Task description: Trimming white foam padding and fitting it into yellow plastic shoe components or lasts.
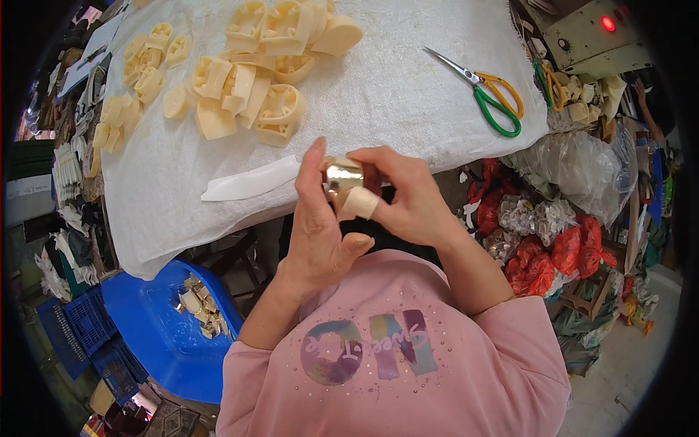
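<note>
Over the near edge of the table, both my hands are closed around a shiny gold shoe heel (344, 172). My right hand (411, 195) grips it from the right, and a beige band wraps that thumb. My left hand (314, 222) presses its fingers against the left side, its thumb held apart from the piece. Part of the heel is hidden by the fingers. Just left of my hands lies a white curved strip (251, 182). Farther back sits a pile of cream, hollow-sided heels (280, 113). Scissors (491, 95) with one green and one orange handle lie at the right.
A white woven sheet (378, 95) covers the table. Below its left edge stands a blue basin (149, 320) with several gold pieces inside. Blue crates (91, 320) are beside it. On the right are red plastic bags (531, 269), clear bags (582, 164) and a machine with a red light (597, 40).
</note>
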{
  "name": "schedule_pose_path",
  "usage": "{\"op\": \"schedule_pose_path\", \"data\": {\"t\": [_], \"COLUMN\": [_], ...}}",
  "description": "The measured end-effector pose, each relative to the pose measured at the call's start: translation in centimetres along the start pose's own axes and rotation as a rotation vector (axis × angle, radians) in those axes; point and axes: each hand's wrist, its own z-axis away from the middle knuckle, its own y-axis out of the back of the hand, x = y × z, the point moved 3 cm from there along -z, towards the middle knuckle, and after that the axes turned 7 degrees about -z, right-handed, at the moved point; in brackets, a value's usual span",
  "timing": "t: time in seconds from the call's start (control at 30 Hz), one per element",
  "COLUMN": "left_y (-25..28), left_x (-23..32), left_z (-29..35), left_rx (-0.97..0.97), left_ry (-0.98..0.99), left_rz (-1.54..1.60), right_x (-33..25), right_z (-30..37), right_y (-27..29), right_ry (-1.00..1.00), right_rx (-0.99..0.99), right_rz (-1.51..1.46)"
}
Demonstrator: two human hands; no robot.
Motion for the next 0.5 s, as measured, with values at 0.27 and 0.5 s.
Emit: {"op": "schedule_pose_path", "data": {"t": [0.27,0.5], "left_y": [0.7,1.1], "left_x": [0.4,2.4], "left_z": [-0.6,-1.7], "left_rx": [0.063,0.032], "left_ry": [0.304,-0.055], "left_rz": [0.203,-0.411], "right_x": [2.0,2.6], "right_z": [0.3,-0.9], "right_y": [1.4,2.5], "right_ry": [0.315,-0.107], "right_rx": [0.206,-0.145], "right_rz": [-0.335,-0.681]}}
